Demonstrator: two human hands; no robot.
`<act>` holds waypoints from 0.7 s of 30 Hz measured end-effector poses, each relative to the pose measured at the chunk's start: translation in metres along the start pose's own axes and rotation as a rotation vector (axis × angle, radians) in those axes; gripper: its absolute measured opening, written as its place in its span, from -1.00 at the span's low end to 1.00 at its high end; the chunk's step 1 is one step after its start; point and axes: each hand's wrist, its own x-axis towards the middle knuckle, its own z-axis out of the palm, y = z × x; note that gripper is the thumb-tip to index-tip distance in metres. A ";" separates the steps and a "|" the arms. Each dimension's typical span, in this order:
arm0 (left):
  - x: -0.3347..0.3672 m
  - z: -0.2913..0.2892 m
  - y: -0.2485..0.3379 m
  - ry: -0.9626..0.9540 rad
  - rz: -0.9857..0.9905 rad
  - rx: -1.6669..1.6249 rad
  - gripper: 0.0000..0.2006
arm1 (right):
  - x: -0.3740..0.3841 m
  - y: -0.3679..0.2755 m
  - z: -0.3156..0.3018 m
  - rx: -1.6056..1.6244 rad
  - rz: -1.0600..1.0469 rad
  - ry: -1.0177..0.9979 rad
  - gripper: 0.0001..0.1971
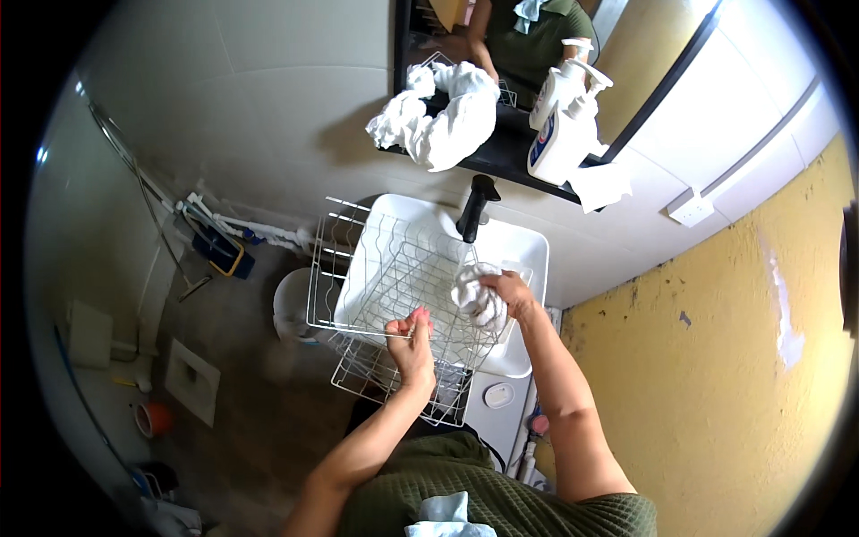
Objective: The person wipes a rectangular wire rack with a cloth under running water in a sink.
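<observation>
My left hand [412,347] is closed around the near rim of a wire rack [335,253], which lies tilted over the white sink [538,259]. In my right hand [511,292] is a bunched white cloth [480,297], pressed against the rack's right part below the black faucet [474,210]. A thin stream of water seems to fall from the faucet onto the cloth. Below the rack, on the near side, more wire framing [358,387] shows; I cannot tell whether it belongs to the same rack.
Above the sink, a black shelf [510,154] under a mirror bears a bundled white cloth [456,116] and white pump bottles [564,134]. A white bucket [293,304] stands left of the sink. A yellow wall [716,358] rises at right. A squat toilet [191,380] is at left.
</observation>
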 end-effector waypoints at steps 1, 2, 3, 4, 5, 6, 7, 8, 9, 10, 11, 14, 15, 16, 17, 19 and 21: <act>-0.007 -0.002 0.009 -0.003 -0.002 0.006 -0.72 | -0.007 -0.004 0.006 -0.013 0.006 -0.017 -0.38; -0.016 -0.007 0.019 -0.253 0.011 0.132 -0.67 | -0.004 -0.002 0.004 -0.006 0.007 -0.015 -0.38; -0.025 -0.009 0.035 -0.507 0.025 0.258 -0.61 | -0.002 -0.002 0.001 -0.184 -0.061 0.031 -0.48; -0.027 -0.018 0.052 -0.732 -0.062 0.390 -0.38 | -0.001 -0.002 0.001 -0.359 -0.128 0.072 -0.57; -0.019 -0.038 0.058 -1.016 0.171 0.700 -0.29 | -0.001 -0.005 -0.003 -0.332 -0.255 -0.045 -0.70; -0.011 -0.051 0.074 -0.866 -0.097 0.499 -0.33 | 0.003 -0.007 -0.003 -0.321 -0.307 -0.103 -0.71; -0.002 -0.062 0.085 -0.708 -0.359 0.289 -0.35 | 0.010 -0.008 -0.009 -0.312 -0.356 -0.148 -0.71; 0.011 -0.075 0.098 -0.616 -0.378 0.062 -0.34 | 0.020 -0.009 -0.016 -0.345 -0.390 -0.175 -0.69; 0.019 -0.083 0.109 -0.507 -0.385 -0.162 -0.29 | 0.024 -0.012 -0.011 -0.335 -0.392 -0.182 -0.69; 0.007 -0.070 0.125 -0.562 -0.415 -0.289 -0.18 | 0.026 -0.015 -0.008 -0.480 -0.425 -0.145 -0.68; 0.008 -0.066 0.122 -0.563 -0.423 -0.284 -0.18 | 0.029 -0.017 -0.004 -0.624 -0.456 -0.107 -0.68; 0.004 -0.058 0.113 -0.384 -0.263 -0.036 -0.29 | 0.037 -0.015 0.015 -0.877 -0.489 0.107 -0.60; 0.003 -0.057 0.113 -0.313 -0.190 0.073 -0.40 | 0.018 -0.021 0.037 -1.017 -0.515 0.200 -0.58; 0.007 -0.057 0.110 -0.261 -0.212 0.033 -0.44 | -0.002 -0.024 0.051 -1.113 -0.634 0.287 -0.58; 0.010 -0.057 0.105 -0.215 -0.238 -0.005 -0.47 | -0.003 -0.017 0.056 -1.217 -0.687 0.337 -0.57; 0.009 -0.057 0.090 -0.167 -0.291 -0.011 -0.56 | -0.012 -0.001 0.074 -1.162 -0.725 0.364 -0.56; 0.011 -0.060 0.081 -0.104 -0.343 -0.076 -0.56 | 0.011 0.015 0.078 -1.168 -0.734 0.372 -0.54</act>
